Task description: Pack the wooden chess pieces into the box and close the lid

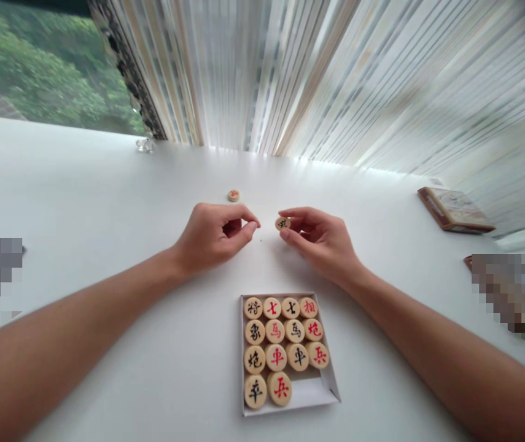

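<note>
Brown box (458, 210) at right, red-marked disc (233, 195) just beyond left hand (218, 233)

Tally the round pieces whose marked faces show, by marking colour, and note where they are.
Black-marked pieces: 8 (7 in the box, 1 in the right hand)
Red-marked pieces: 8 (7 in the box, 1 on the table)
Total: 16

Left forearm (91, 319) here: bare, pretty smooth, tapers to narrow wrist (175, 263). Right forearm (441, 356) same deal, bare all way to edge of view. My left hand (209, 233) and right hand (324, 242) bare too, fingers (298, 213) kinda slim, knuckles (203, 210) rounded.
</note>
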Action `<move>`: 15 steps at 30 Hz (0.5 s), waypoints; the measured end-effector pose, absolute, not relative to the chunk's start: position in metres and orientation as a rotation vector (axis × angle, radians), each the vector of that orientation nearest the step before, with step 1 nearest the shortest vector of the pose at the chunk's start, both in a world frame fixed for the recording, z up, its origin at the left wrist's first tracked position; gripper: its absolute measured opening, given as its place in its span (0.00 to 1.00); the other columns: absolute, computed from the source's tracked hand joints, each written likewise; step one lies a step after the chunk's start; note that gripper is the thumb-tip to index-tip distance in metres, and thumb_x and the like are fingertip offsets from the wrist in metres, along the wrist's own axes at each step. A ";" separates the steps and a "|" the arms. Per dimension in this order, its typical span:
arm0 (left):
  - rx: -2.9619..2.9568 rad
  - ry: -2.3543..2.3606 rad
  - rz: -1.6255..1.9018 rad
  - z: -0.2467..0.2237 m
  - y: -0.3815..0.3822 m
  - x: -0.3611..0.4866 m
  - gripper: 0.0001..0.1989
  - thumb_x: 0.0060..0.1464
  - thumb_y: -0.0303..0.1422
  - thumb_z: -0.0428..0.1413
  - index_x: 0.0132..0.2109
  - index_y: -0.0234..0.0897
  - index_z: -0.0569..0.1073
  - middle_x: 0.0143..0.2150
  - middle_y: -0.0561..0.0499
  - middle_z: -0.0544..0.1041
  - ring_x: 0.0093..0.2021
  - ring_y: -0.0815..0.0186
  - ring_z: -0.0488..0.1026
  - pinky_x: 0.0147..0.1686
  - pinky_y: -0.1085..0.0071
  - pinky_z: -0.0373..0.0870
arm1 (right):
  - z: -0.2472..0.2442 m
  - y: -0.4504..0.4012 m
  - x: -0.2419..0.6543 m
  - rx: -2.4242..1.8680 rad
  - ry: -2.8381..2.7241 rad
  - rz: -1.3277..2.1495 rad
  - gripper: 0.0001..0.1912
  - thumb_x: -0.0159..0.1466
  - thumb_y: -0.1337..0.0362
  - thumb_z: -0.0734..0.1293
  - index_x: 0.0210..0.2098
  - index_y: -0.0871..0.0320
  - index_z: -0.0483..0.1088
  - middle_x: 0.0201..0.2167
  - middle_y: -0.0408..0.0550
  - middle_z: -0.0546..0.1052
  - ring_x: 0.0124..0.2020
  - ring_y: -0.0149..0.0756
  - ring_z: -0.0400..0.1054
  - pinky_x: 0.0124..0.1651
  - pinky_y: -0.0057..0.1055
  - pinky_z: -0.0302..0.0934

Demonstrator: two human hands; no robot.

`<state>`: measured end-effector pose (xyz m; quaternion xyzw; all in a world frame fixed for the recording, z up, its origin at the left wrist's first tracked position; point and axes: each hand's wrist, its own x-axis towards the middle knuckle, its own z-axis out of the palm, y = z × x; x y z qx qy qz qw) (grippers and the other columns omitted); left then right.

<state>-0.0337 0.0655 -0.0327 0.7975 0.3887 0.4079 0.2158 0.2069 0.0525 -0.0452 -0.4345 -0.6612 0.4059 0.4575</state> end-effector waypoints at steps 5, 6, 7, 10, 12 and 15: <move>1.741 1.054 1.079 -0.033 0.065 -0.027 0.12 0.62 0.37 0.60 0.43 0.33 0.82 0.25 0.53 0.74 0.23 0.71 0.66 0.23 0.74 0.59 | -0.044 0.053 0.203 -1.043 -1.457 1.156 0.20 0.62 0.54 0.80 0.50 0.57 0.82 0.32 0.45 0.79 0.31 0.31 0.71 0.30 0.28 0.63; 1.678 1.028 1.053 -0.033 0.064 -0.025 0.13 0.62 0.37 0.61 0.46 0.32 0.81 0.27 0.52 0.76 0.24 0.71 0.68 0.24 0.75 0.62 | -0.043 0.052 0.202 -1.028 -1.432 1.183 0.20 0.61 0.54 0.81 0.49 0.56 0.82 0.32 0.45 0.80 0.31 0.32 0.71 0.32 0.28 0.65; 1.626 1.000 1.024 -0.033 0.062 -0.023 0.15 0.62 0.38 0.62 0.49 0.31 0.80 0.29 0.51 0.79 0.24 0.71 0.69 0.25 0.75 0.64 | -0.043 0.050 0.201 -1.011 -1.409 1.211 0.20 0.60 0.55 0.82 0.47 0.56 0.82 0.32 0.45 0.80 0.32 0.32 0.72 0.33 0.28 0.66; 1.577 0.930 0.949 -0.032 0.058 -0.020 0.17 0.62 0.40 0.64 0.51 0.31 0.81 0.35 0.48 0.82 0.25 0.72 0.69 0.25 0.76 0.66 | -0.041 0.046 0.197 -0.972 -1.370 1.290 0.20 0.55 0.57 0.85 0.43 0.56 0.81 0.33 0.45 0.81 0.30 0.30 0.72 0.32 0.27 0.67; 1.597 0.902 0.924 -0.032 0.056 -0.019 0.15 0.63 0.40 0.64 0.48 0.31 0.82 0.35 0.48 0.82 0.26 0.73 0.69 0.25 0.77 0.65 | -0.040 0.044 0.195 -0.957 -1.372 1.322 0.20 0.53 0.59 0.86 0.41 0.56 0.81 0.33 0.45 0.82 0.29 0.29 0.71 0.30 0.26 0.66; 1.590 0.876 0.921 -0.031 0.056 -0.019 0.14 0.63 0.39 0.64 0.46 0.31 0.83 0.34 0.49 0.82 0.25 0.75 0.68 0.23 0.79 0.64 | -0.038 0.043 0.194 -0.935 -1.397 1.340 0.19 0.54 0.61 0.86 0.41 0.56 0.81 0.33 0.45 0.83 0.29 0.29 0.73 0.30 0.25 0.67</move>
